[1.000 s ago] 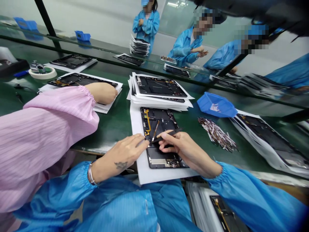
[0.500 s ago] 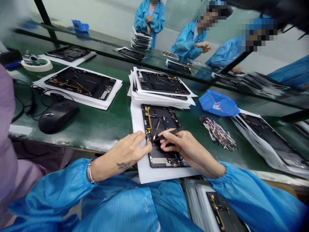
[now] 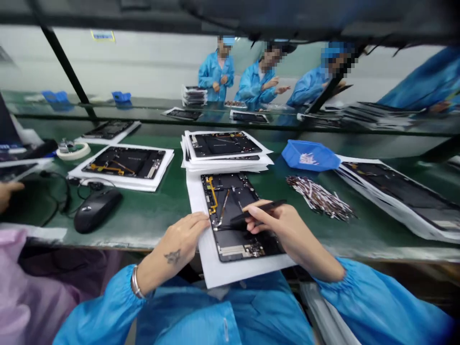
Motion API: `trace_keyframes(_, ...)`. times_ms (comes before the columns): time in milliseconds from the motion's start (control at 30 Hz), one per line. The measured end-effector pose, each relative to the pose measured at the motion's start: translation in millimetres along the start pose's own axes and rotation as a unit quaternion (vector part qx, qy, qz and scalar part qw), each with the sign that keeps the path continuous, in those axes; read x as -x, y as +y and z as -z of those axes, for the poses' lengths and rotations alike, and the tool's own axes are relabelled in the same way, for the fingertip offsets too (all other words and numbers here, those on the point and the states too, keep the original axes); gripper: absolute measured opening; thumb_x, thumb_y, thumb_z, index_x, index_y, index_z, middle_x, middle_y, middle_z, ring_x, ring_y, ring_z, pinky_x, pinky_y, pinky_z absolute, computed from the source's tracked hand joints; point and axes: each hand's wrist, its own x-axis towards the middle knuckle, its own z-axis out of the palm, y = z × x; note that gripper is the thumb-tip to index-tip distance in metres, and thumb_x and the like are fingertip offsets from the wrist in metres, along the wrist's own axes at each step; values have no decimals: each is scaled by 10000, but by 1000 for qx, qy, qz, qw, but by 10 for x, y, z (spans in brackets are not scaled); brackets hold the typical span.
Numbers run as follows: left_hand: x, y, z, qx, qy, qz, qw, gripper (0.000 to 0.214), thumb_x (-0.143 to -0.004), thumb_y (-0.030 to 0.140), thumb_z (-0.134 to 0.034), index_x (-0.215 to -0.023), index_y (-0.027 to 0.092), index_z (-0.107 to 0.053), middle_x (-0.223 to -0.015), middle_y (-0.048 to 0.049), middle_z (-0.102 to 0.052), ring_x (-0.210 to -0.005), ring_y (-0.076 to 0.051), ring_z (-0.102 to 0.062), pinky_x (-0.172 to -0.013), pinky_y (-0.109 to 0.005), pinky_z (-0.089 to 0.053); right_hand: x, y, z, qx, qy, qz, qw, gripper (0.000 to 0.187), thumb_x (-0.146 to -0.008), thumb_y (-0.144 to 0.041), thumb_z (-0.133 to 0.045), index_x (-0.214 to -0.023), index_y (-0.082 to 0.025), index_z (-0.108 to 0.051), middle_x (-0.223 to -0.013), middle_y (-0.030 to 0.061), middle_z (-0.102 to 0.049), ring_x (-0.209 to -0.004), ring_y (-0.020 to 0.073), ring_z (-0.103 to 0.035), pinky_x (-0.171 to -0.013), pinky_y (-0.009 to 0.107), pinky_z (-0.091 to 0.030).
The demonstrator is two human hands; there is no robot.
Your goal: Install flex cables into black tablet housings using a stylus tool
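Right hand (image 3: 279,221) grips a black tool (image 3: 240,220) over the casing (image 3: 232,238) at the desk's (image 3: 158,215) near edge; slipping could nick the thin cable (image 3: 224,207). Left hand (image 3: 183,235): grip indiscernible.

No text is legible, even on the blurred wall sign (image 3: 102,36).

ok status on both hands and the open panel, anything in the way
Right hand holding dark tool over panel. Left hand by panel's left edge, grip unclear. Panel flat on white paper. Right hand hides part of it.
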Motion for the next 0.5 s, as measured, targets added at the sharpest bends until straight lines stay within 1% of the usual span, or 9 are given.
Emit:
trace_keyframes(67, -5, -67, 46, 90, 24, 65, 994, 390, -933, 75, -373, -1241, 176, -591, -1316, -109, -614, -1282, -217, -547, -1111, -435, -456, 7, 53, 158, -13, 66, 57, 996, 474, -645, -603, -818, -811, -168, -728, -753, 53, -711, -693, 210, -683, -656, 303, -556)
trace_keyframes(100, -20, -96, 79, 145, 45, 111, 982, 371, -950, 140, -401, -1268, 191, -586, -1361, -106, -587, -1321, -225, -514, -1136, -446, -421, 1, 88, 233, -17, 95, 77, 992, 458, -656, -601, -809, -809, -176, -734, -785, 56, -720, -744, 225, -686, -698, 313, -546)
trace_keyframes(133, -45, -116, 116, 203, 69, 163, 963, 371, -955, 207, -439, -1303, 204, -569, -1414, -106, -546, -1358, -238, -476, -1155, -451, -389, -7, 123, 298, -22, 114, 90, 989, 447, -662, -598, -803, -804, -180, -737, -802, 58, -726, -780, 238, -684, -725, 321, -532)
trace_keyframes(167, -80, -124, 154, 261, 92, 215, 936, 400, -950, 270, -482, -1342, 214, -539, -1467, -107, -493, -1390, -252, -435, -1167, -448, -366, -16, 155, 347, -27, 121, 95, 988, 443, -661, -599, -797, -789, -179, -738, -801, 61, -728, -793, 248, -680, -735, 327, -520)
trace_keyframes(233, -170, -98, 223, 363, 121, 300, 874, 523, -918, 357, -560, -1418, 244, -455, -1552, -97, -378, -1432, -272, -364, -1172, -430, -354, -24, 203, 394, -38, 100, 98, 989, 437, -672, -596, -779, -762, -170, -735, -766, 66, -725, -784, 254, -670, -731, 330, -502)
trace_keyframes(267, -224, -69, 251, 401, 129, 327, 846, 580, -901, 380, -588, -1443, 260, -419, -1580, -89, -327, -1437, -279, -353, -1168, -422, -362, -21, 217, 393, -45, 83, 104, 990, 430, -687, -589, -765, -756, -166, -733, -751, 65, -720, -771, 249, -666, -728, 327, -495)
trace_keyframes(300, -281, -36, 272, 428, 129, 345, 825, 619, -885, 390, -611, -1455, 276, -398, -1600, -80, -284, -1434, -285, -358, -1161, -414, -375, -14, 227, 381, -52, 64, 113, 990, 420, -706, -579, -749, -755, -163, -730, -739, 61, -716, -759, 242, -662, -727, 322, -489)
trace_keyframes(400, -465, 48, 309, 458, 125, 389, 789, 645, -853, 366, -657, -1444, 307, -405, -1616, -66, -235, -1395, -289, -422, -1095, -398, -456, 20, 242, 313, -81, 23, 132, 988, 392, -749, -549, -711, -791, -159, -723, -706, 45, -703, -731, 224, -653, -715, 307, -475)
trace_keyframes(500, -638, 56, 321, 442, 139, 460, 758, 641, -870, 298, -654, -1450, 300, -383, -1599, -91, -265, -1381, -278, -442, -980, -379, -538, 57, 261, 256, -108, 9, 148, 983, 368, -779, -525, -677, -793, -159, -717, -709, 42, -704, -740, 223, -652, -712, 301, -471)
